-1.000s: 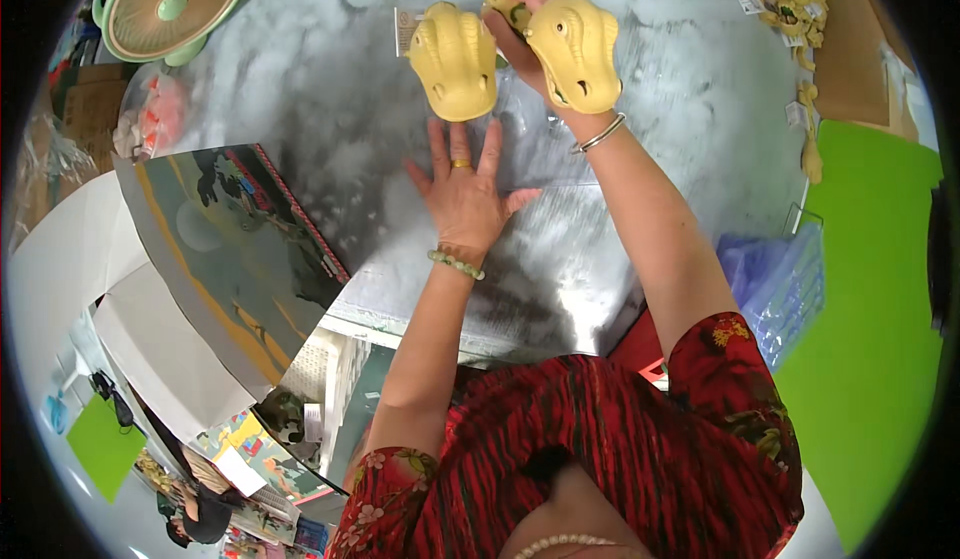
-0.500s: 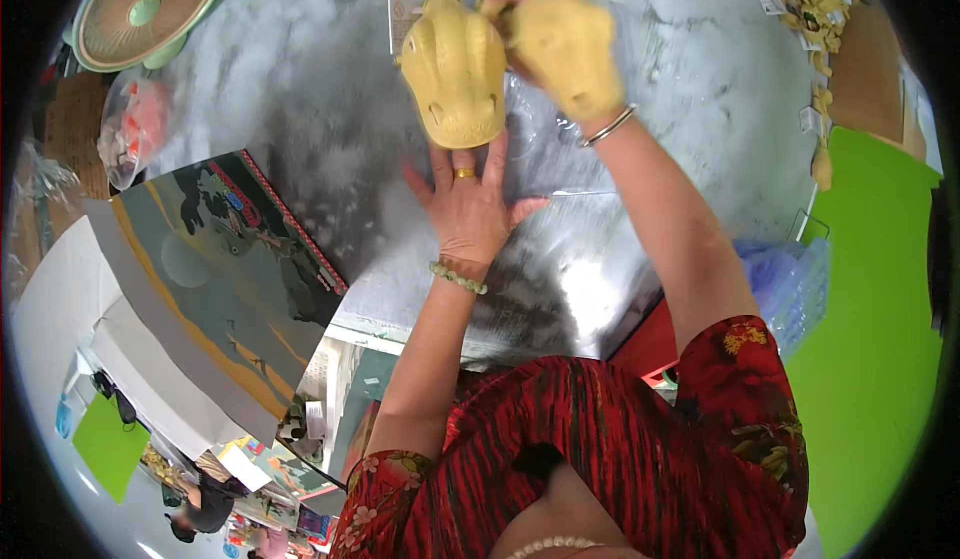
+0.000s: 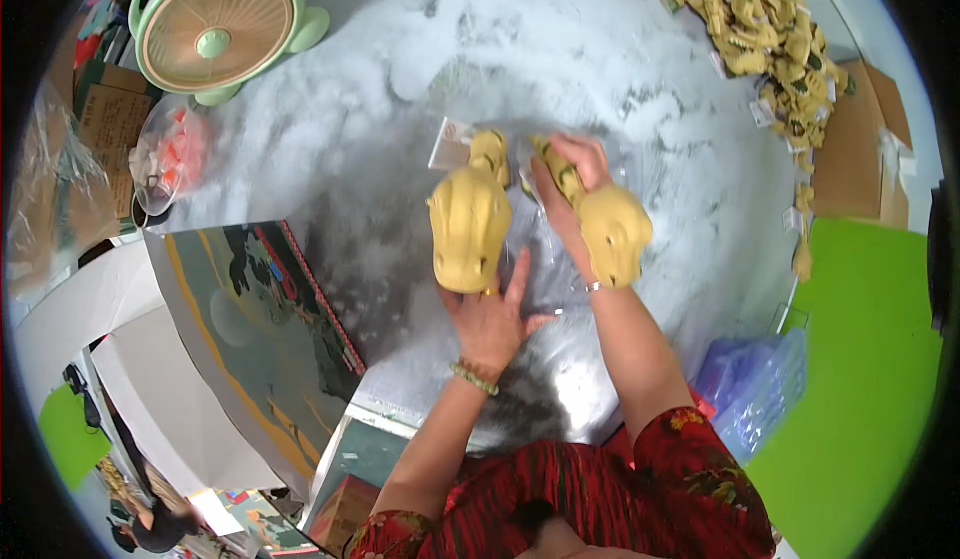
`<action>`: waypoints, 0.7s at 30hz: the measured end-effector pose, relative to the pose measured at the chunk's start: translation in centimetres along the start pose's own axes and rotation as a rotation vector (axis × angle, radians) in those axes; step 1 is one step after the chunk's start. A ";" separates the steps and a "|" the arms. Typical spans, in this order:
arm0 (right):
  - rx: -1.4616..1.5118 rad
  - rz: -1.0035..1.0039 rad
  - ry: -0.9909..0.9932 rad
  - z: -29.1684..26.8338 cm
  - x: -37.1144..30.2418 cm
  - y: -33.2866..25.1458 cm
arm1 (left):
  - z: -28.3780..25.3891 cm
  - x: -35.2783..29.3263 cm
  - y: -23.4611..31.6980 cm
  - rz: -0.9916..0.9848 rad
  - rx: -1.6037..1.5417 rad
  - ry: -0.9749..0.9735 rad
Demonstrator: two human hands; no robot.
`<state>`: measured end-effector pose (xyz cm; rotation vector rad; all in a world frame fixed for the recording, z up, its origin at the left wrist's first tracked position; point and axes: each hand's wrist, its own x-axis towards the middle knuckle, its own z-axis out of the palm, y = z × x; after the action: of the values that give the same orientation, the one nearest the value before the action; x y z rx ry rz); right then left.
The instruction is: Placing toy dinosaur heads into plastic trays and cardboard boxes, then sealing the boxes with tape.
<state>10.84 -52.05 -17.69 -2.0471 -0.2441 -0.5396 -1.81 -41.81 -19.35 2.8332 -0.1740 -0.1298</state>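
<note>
Beside left yellow dinosaur toy (image 3: 470,229), white tag (image 3: 452,145), print illegibly small.

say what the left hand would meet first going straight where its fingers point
The left hand would likely meet the left yellow dinosaur head first; it overlaps the hand in this view, so contact is unclear.

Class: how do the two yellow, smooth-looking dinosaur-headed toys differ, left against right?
The left toy has a white rectangular tag beside it; the right toy shows none. The right hand grips the right toy's patterned body; the left toy's snout overlaps the left hand. The left toy's head appears broad, the right toy's narrower and partly turned. Both heads are yellow, snouts toward the picture's lower edge.
</note>
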 end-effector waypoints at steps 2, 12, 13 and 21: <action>0.019 0.014 -0.009 0.2 -0.4 -0.1 | -0.2 -0.3 -0.1 -0.025 -0.051 -0.019; -0.097 0.001 0.095 0.6 -0.5 0.5 | 1.8 -0.6 -0.5 -0.015 -0.322 -0.160; -0.086 0.051 0.055 0.5 -0.3 0.1 | 2.1 -0.8 -0.5 -0.018 -0.327 -0.170; -0.147 -0.089 -0.030 0.5 1.5 0.4 | 1.8 -0.4 -0.4 -0.069 -0.499 -0.217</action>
<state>12.48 -51.90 -17.51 -2.1963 -0.3226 -0.5976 -2.34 -41.92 -21.16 2.3240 -0.0751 -0.4327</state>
